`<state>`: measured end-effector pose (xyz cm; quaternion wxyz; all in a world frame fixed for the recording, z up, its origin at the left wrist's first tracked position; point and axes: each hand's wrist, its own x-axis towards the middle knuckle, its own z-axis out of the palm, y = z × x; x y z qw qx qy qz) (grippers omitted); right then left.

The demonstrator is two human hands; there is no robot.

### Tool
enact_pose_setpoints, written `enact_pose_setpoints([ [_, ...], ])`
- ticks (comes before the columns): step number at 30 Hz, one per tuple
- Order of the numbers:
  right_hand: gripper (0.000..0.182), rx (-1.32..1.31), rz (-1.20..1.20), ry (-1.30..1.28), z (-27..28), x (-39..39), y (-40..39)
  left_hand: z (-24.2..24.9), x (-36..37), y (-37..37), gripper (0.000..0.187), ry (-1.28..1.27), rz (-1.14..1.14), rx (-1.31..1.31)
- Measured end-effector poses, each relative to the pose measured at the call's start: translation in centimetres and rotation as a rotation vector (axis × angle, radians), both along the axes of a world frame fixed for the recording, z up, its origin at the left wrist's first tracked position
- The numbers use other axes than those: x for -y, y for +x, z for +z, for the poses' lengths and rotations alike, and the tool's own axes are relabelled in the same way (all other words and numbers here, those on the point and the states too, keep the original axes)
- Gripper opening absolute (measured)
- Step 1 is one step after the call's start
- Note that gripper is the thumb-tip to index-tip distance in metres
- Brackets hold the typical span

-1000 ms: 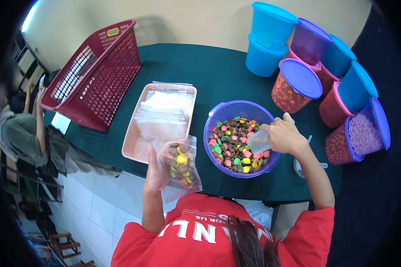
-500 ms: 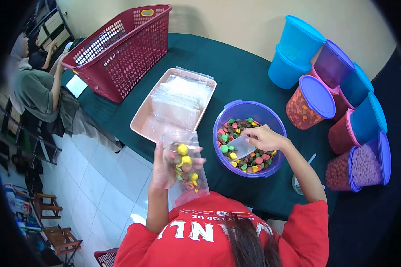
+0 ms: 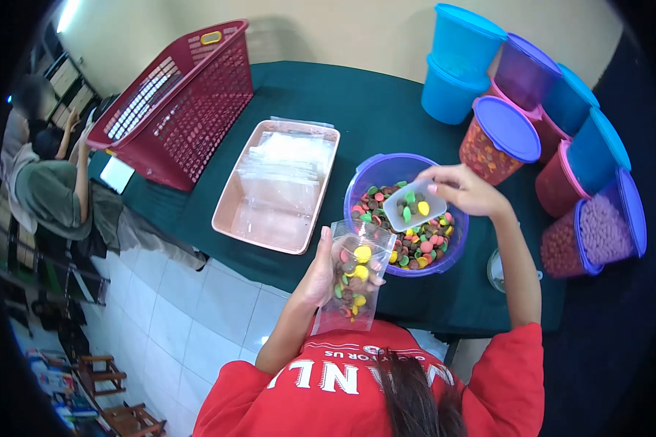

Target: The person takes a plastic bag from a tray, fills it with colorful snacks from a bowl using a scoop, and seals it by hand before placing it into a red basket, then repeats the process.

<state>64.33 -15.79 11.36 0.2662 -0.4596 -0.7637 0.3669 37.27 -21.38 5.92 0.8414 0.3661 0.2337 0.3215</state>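
My left hand (image 3: 319,275) is closed around a clear plastic bag (image 3: 353,280), partly filled with colourful round candies in yellow, brown, green and pink. The bag stands upright at the near edge of the table. In my right hand (image 3: 465,191) is a small translucent scoop (image 3: 415,207), pinched by its upper rim and carrying a few green, yellow and brown candies. It hangs tilted above a purple tub (image 3: 364,169) of the same candies (image 3: 424,247). The bag's top lies just left of the tub, close to the scoop.
Left of the tub sits a pink tray (image 3: 229,197) with stacked clear bags (image 3: 280,171). A maroon basket (image 3: 204,109) stands farther left. Lidded containers (image 3: 499,138) crowd the right side, near a glass (image 3: 496,271). Another person (image 3: 55,193) is at the far left.
My right hand has lifted the scoop out of the candies, now loaded. My left hand has brought the bag rightward, closer to the tub. The camera view has shifted slightly.
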Motion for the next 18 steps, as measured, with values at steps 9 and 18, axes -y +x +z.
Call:
enact_pose_setpoints([
  [9,0.020,0.651,-0.015,0.577,9.1,6.1,-5.7,-3.3,-1.6,1.5,0.067,0.191,-0.191,-0.102],
  [18,0.020,0.833,-0.237,0.687,10.6,10.0,-8.5,-0.9,-1.4,1.5,0.087,0.469,-0.240,-0.026],
])
